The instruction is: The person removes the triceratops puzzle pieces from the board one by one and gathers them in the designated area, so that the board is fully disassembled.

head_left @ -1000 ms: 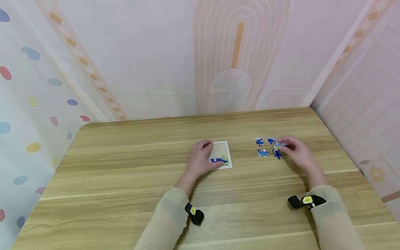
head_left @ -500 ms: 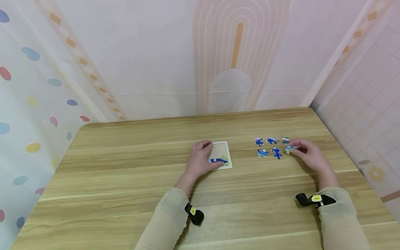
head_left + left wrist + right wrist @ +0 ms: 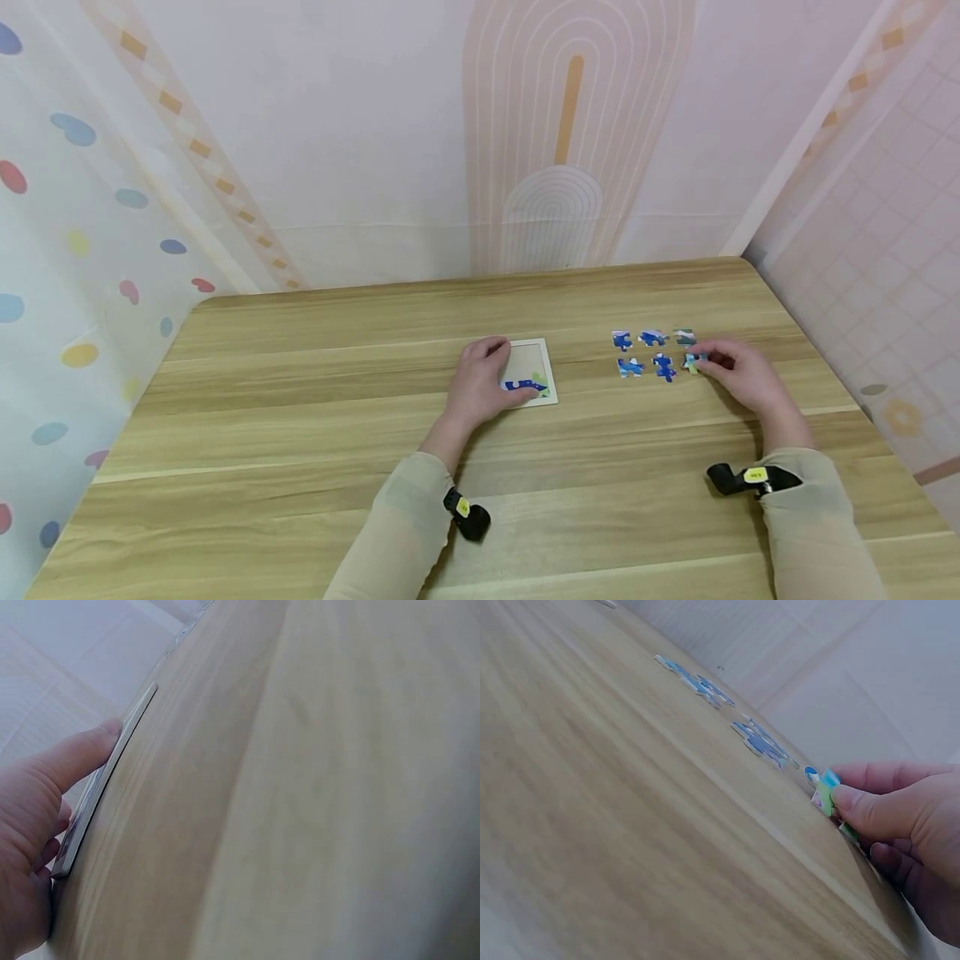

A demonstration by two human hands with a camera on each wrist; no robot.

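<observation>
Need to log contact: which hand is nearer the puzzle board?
Left. The left hand rests on the puzzle board, fingers along its edge. The right hand is off to the side, pinching a loose piece.

Green-blue puzzle piece (image 3: 692,361) flat beside five others (image 3: 651,352).

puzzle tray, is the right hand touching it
No, the left hand rests on the puzzle tray; the right hand is at the loose pieces.
</observation>
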